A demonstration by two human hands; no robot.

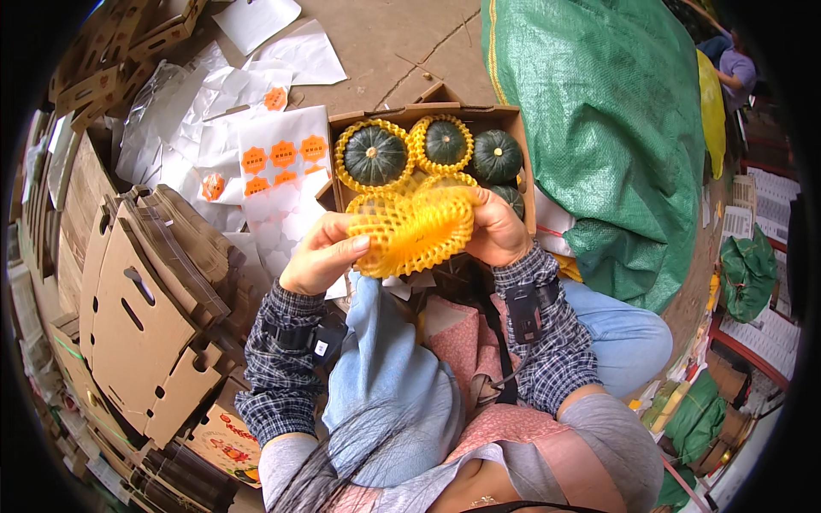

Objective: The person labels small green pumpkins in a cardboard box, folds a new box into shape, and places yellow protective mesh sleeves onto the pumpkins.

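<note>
Between my two hands a yellow foam net sleeve (417, 234) is stretched out, its mesh partly blurred. My left hand (327, 250) grips its left end with thumb and fingers. At the other end, my right hand (497, 224) pinches the upper right edge. Just beyond them stands an open cardboard box (426, 110) of dark green squashes. Yellow foam nets surround one squash (374, 156) at the back left and another squash (447, 142) beside it. A bare squash (498, 157) sits at the right, with part of another (508, 197) below it. My hands and the sleeve hide the box's front.
Sheets of orange stickers (282, 154) and crumpled backing paper (186, 128) lie left of the box. Flattened cardboard boxes (138, 320) are stacked at my left. A large green woven sack (609, 128) bulges at the right. Another person (734, 70) is at the far right.
</note>
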